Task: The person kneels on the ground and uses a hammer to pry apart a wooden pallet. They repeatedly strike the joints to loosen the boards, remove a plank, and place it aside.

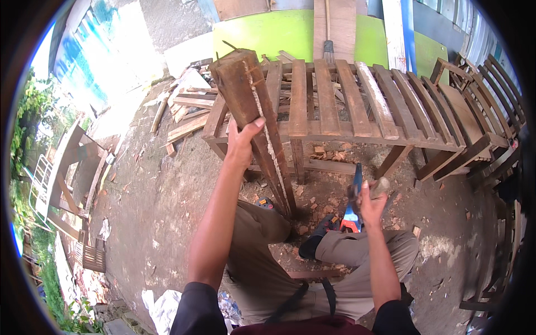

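My left hand (245, 140) is closed round the upper part of a thick brown wooden beam (243, 89). The beam stands slightly tilted, its lower end near the ground between my feet and the bench. Nails stick out of its top, and a whitish strip runs down one face. In my right hand (370, 207) is a wooden-handled tool (381, 187) whose dark parts are blurred, so its kind is unclear. Just behind that hand, a handsaw (351, 223) with a blue blade and orange handle is partly hidden.
A slatted wooden bench (329, 128) stretches across in front of me. Scrap wood (192, 106) is heaped at its left, and a broom (328, 50) leans behind it. More wooden furniture (494, 106) stands at right. Wood chips (335, 153) litter the ground; a wooden frame (70, 173) stands far left.
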A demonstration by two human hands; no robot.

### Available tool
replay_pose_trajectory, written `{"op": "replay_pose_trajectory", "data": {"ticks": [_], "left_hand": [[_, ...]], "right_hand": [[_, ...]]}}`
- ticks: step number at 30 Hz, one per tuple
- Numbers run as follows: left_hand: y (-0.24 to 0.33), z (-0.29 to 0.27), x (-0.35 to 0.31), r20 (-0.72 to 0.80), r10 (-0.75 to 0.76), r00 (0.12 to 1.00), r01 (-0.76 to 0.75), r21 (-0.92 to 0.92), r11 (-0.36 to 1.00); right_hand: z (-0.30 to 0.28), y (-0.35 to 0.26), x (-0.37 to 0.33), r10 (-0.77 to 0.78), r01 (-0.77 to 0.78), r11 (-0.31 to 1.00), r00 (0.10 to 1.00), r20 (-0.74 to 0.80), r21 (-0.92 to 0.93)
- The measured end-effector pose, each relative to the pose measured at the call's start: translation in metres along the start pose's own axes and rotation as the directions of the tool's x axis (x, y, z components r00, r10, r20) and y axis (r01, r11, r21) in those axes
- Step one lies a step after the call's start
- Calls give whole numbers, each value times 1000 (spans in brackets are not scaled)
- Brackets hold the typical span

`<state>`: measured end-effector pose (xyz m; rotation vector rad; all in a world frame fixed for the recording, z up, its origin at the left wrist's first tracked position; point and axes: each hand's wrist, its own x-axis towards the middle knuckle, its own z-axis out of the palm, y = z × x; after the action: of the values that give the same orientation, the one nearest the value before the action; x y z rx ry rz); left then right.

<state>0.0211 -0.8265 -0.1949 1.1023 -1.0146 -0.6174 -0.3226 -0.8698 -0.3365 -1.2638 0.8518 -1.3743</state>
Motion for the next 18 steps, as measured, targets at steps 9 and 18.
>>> {"op": "replay_pose_trajectory", "data": {"ticks": [9, 18], "left_hand": [[-5, -16, 3, -52, -40, 998, 35, -84, 996], [-10, -60, 27, -168, -78, 983, 63, -92, 994]], "right_hand": [[152, 35, -22, 185, -239, 914, 965, 188, 327], [231, 22, -6, 44, -82, 923, 993, 108, 377]]}}
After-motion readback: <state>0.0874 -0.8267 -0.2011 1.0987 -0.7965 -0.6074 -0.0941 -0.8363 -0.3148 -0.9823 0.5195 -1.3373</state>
